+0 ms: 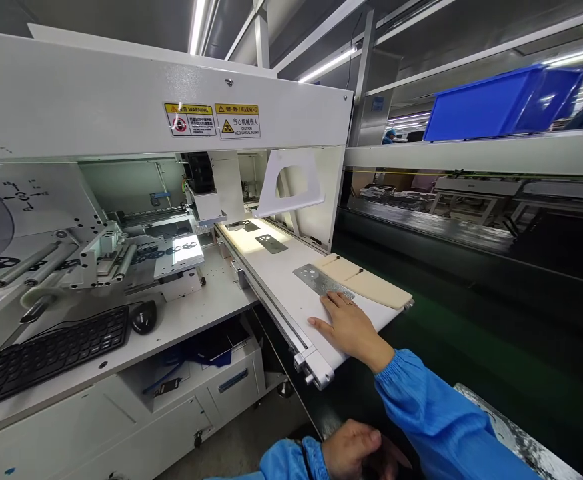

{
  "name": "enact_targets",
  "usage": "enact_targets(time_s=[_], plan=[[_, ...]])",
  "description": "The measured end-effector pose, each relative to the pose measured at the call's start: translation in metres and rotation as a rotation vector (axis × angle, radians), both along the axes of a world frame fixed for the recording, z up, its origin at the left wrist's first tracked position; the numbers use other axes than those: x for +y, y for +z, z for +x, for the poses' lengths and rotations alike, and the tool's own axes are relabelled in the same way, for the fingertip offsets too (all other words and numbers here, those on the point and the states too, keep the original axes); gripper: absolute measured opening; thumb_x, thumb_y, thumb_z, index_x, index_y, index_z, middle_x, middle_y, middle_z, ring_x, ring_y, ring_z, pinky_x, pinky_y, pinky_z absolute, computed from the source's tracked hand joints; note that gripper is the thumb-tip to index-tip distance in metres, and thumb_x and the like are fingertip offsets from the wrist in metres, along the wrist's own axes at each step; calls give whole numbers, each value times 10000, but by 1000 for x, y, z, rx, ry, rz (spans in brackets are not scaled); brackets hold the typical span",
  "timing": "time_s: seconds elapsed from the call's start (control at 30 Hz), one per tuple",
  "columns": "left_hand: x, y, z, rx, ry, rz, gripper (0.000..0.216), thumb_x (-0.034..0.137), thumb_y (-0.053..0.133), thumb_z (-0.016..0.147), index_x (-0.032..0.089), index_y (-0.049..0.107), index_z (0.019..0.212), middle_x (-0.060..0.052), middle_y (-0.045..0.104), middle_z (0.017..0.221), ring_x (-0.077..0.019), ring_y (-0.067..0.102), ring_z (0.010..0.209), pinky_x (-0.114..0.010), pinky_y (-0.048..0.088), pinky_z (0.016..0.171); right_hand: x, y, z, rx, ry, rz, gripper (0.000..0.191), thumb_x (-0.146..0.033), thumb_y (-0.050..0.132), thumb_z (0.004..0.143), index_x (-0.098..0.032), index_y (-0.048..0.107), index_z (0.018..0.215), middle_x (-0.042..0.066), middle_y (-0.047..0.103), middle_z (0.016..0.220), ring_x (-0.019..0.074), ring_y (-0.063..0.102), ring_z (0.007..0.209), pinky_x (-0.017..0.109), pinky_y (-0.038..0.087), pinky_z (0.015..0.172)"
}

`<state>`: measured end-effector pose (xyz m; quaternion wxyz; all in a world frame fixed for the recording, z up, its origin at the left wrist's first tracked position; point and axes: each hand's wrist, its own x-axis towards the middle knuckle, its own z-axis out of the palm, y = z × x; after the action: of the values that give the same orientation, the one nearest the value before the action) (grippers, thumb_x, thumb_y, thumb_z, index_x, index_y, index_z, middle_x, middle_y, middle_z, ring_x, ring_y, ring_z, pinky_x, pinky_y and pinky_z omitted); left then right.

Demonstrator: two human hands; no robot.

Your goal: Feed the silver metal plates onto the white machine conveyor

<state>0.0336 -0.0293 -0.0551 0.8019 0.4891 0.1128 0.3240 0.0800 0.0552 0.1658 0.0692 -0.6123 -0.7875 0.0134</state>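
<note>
My right hand (349, 325) lies flat with fingers stretched out on the white outfeed belt (291, 293) of a white machine, its fingertips touching the near edge of a thin grey metal plate (319, 279). That plate rests against a beige stop block (366, 280) at the belt's end. A second grey plate (271, 243) lies farther up the belt, and a third (244, 225) sits under the machine head. My left hand (359, 453) is low at the frame's bottom, fingers curled around a dark flat piece I cannot make out.
A black keyboard (46, 353) and a mouse (144, 315) sit on the machine's white counter at left. A dark green conveyor (471, 347) runs to the right. A blue bin (501, 103) stands on an upper shelf. Warning labels (211, 120) mark the machine hood.
</note>
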Motion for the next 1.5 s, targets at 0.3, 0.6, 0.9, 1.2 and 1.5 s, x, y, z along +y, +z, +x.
enact_targets(time_s=[0.3, 0.6, 0.9, 1.2, 1.5], plan=[[-1, 1, -3, -10, -9, -9, 864, 801, 488, 718, 2, 729, 939, -15, 497, 513, -87, 451, 423, -256, 344, 487, -34, 1, 23, 77, 15, 134, 646, -518, 397, 920, -76, 492, 1382, 163, 423, 1491, 324, 351, 1390, 456, 332, 1123], [-4, 21, -11, 42, 23, -55, 735, 732, 586, 709, 40, 721, 916, -3, 525, 533, -71, 462, 431, -230, 349, 464, -155, -41, 168, 439, -357, 11, 391, -597, 485, 800, -290, 708, 898, 130, 732, 966, 322, 686, 845, 442, 555, 661], [-12, 37, -19, 123, 68, -68, 568, 628, 627, 753, 90, 718, 912, 0, 551, 565, -79, 471, 509, -229, 350, 511, -261, -104, 182, 167, -522, -234, 579, -458, 682, 651, -162, 648, 1147, 185, 621, 1220, 363, 567, 1138, 464, 487, 935], [-18, 41, -19, 127, 141, -25, 531, 596, 632, 769, 89, 723, 899, -1, 553, 551, -86, 480, 500, -237, 358, 512, -261, -112, 168, -23, -495, -307, 559, -342, 763, 626, -109, 616, 1113, 172, 622, 1103, 338, 583, 1022, 432, 477, 842], [-18, 39, -19, 147, 143, -14, 546, 608, 618, 774, 86, 722, 894, -4, 554, 542, -90, 480, 498, -240, 362, 510, -254, -104, 166, 23, -565, -360, 504, -343, 803, 545, -169, 588, 967, 145, 649, 1058, 339, 592, 1027, 406, 454, 806]])
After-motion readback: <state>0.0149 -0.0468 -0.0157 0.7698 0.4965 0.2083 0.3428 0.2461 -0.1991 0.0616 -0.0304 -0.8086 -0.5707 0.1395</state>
